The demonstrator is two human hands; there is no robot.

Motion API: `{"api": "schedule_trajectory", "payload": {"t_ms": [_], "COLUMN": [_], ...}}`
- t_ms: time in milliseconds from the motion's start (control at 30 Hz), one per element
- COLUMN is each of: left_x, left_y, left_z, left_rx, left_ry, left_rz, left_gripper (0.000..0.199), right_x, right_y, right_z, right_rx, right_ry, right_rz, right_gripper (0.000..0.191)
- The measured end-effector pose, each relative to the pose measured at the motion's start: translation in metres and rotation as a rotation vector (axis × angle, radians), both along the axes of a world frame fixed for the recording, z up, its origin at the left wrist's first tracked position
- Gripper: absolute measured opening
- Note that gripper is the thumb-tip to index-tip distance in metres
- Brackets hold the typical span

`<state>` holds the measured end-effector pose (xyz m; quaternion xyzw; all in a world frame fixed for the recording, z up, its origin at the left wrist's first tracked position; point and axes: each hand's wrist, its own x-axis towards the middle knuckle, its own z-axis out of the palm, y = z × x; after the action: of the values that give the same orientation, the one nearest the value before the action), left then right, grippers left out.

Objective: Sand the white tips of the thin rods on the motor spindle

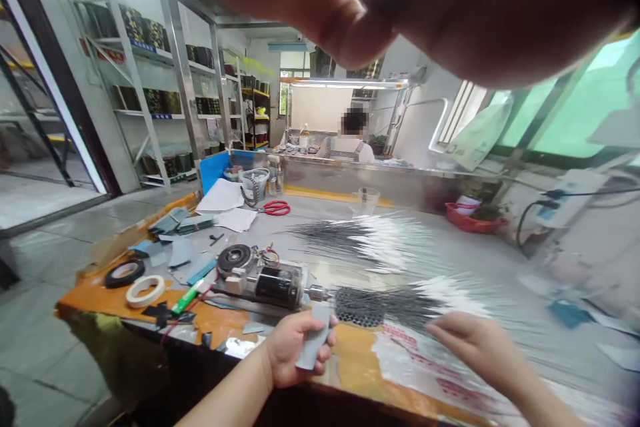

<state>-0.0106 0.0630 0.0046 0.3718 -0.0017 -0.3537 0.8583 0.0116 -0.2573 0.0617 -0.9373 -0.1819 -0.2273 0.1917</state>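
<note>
My left hand [297,350] is closed around a folded grey strip [315,340] that looks like sandpaper, held at the table's front edge. Just beyond it is a small electric motor [279,285] with a metal chuck [317,292] on its shaft. My right hand [463,333] has its fingers pinched together beside a bundle of thin black rods with white ends [450,297]. What the pinch holds, if anything, is too small to make out. Left of that bundle lies a black honeycomb-like holder [360,307]. A second rod bundle [370,240] lies farther back.
Large blurred fingers [430,20] cover the top, close to the lens; whose, I cannot tell. Tape rolls [145,291], a green-handled cutter [187,297], red scissors [276,208] and a plastic cup [367,200] lie about. Another person [350,140] sits beyond the metal partition [400,183].
</note>
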Motion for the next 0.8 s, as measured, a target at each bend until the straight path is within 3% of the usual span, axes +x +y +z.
{"api": "schedule_trajectory", "payload": {"t_ms": [167,333,433,533,667,800], "left_x": [-0.003,-0.002,0.001,0.003,0.001,-0.002], "left_y": [-0.006,-0.004,-0.001,-0.001,-0.003,0.002], "left_z": [0.003,0.002,0.000,0.002,0.001,0.002], "left_rx": [0.062,0.043,0.026,0.042,0.054,0.037], "left_ry": [-0.013,-0.002,0.024,0.018,0.016,0.037], "left_rz": [0.003,-0.008,-0.033,-0.051,-0.075,-0.033], "left_gripper": [0.021,0.023,0.025,0.026,0.027,0.025], "right_x": [0.024,0.029,0.016,-0.004,-0.028,-0.041], "right_y": [0.062,0.123,0.124,0.106,0.090,0.094], "right_z": [-0.013,-0.026,-0.023,-0.022,-0.041,-0.058], "right_rx": [-0.136,-0.084,-0.001,0.106,0.180,0.133], "right_ry": [0.067,-0.038,-0.157,-0.279,-0.328,-0.276], "right_rz": [0.231,0.346,0.367,0.341,0.286,0.234], "right_gripper": [0.030,0.016,0.024,0.029,0.029,0.030]}}
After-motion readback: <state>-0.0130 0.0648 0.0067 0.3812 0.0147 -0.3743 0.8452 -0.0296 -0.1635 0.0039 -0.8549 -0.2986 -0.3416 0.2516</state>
